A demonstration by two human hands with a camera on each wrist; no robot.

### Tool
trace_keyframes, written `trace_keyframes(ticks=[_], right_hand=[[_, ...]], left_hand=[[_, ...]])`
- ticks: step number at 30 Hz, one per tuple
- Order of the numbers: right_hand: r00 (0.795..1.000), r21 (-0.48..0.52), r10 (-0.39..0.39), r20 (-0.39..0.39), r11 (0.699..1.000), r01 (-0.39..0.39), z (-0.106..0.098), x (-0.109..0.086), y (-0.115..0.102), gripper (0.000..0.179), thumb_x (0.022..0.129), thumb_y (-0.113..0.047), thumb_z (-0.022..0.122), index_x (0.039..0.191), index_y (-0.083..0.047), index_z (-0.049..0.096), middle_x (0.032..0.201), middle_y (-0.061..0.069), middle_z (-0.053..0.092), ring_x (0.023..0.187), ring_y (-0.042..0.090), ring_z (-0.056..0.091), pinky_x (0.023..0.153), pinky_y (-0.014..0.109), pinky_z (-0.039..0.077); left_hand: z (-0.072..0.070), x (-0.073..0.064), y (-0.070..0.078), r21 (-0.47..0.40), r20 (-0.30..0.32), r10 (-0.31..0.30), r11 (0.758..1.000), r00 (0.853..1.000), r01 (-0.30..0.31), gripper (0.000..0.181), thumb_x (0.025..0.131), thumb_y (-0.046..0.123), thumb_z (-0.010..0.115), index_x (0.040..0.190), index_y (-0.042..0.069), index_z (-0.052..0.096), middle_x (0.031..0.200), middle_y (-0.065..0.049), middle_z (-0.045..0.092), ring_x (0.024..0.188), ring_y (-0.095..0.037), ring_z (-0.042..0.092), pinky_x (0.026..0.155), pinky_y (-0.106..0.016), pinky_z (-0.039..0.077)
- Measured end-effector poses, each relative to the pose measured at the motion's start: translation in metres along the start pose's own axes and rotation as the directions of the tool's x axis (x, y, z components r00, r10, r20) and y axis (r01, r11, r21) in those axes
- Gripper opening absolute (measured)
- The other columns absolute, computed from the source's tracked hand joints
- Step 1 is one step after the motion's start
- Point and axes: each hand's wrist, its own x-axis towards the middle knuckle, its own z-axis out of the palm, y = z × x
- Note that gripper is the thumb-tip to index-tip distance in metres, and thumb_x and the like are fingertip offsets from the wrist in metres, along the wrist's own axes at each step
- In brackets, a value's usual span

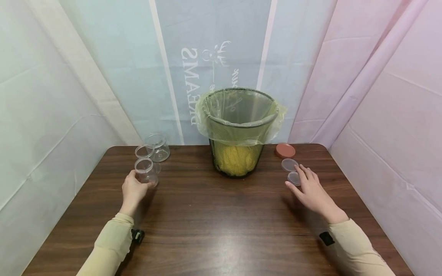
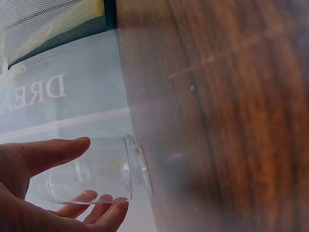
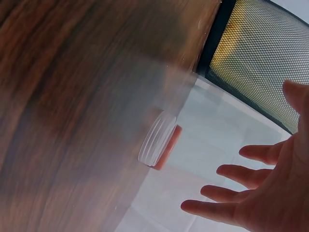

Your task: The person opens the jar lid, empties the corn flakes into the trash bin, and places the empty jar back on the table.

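At the table's left, my left hand (image 1: 133, 190) holds the nearest clear jar (image 1: 146, 172), thumb on one side and fingers round the other. The left wrist view shows this clear jar (image 2: 96, 169) between thumb and fingers, with small yellow specks on it. Two more clear jars stand behind it, the farther one (image 1: 161, 151) being wide. On the right, my right hand (image 1: 312, 193) hovers over a small clear lid (image 1: 294, 178), fingers spread and holding nothing. Behind that lid lie a larger clear lid (image 1: 289, 165) and a reddish-brown lid (image 1: 285, 150).
A black mesh bin (image 1: 236, 153) with a pale yellow liner bag (image 1: 238, 132) stands at the back middle of the brown wooden table (image 1: 221, 214). Light fabric curtains (image 1: 131, 57) surround the table at the back and both sides.
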Motion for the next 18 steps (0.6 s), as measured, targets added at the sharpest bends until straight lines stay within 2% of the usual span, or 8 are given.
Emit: trace_keyframes(ticks=[12, 18], right_hand=[[1.0, 0.009, 0.014, -0.01, 1.0, -0.014, -0.0017, -0.0039, 0.0021, 0.073, 0.095, -0.04, 0.054, 0.143, 0.008, 0.028, 0.143, 0.037, 0.027, 0.13, 0.058, 0.02, 0.102, 0.066, 0.022], [1.0, 0.002, 0.016, -0.01, 1.0, -0.016, -0.0004, -0.0038, 0.0033, 0.074, 0.095, -0.041, 0.053, 0.145, 0.006, 0.026, 0.143, 0.037, 0.026, 0.129, 0.059, 0.021, 0.101, 0.067, 0.023]], left_hand=[[-0.0038, 0.005, -0.0049, 0.011, 0.053, -0.041, 0.999, 0.998, 0.04, 0.058, 0.069, 0.011, 0.079, 0.114, -0.008, 0.049, 0.101, -0.028, 0.057, 0.093, -0.043, 0.053, 0.08, -0.053, 0.041], [-0.0051, 0.0092, -0.0075, 0.038, 0.099, -0.068, 0.997, 0.993, 0.064, 0.06, 0.07, 0.01, 0.078, 0.118, -0.01, 0.048, 0.11, -0.032, 0.057, 0.104, -0.049, 0.051, 0.09, -0.056, 0.04]])
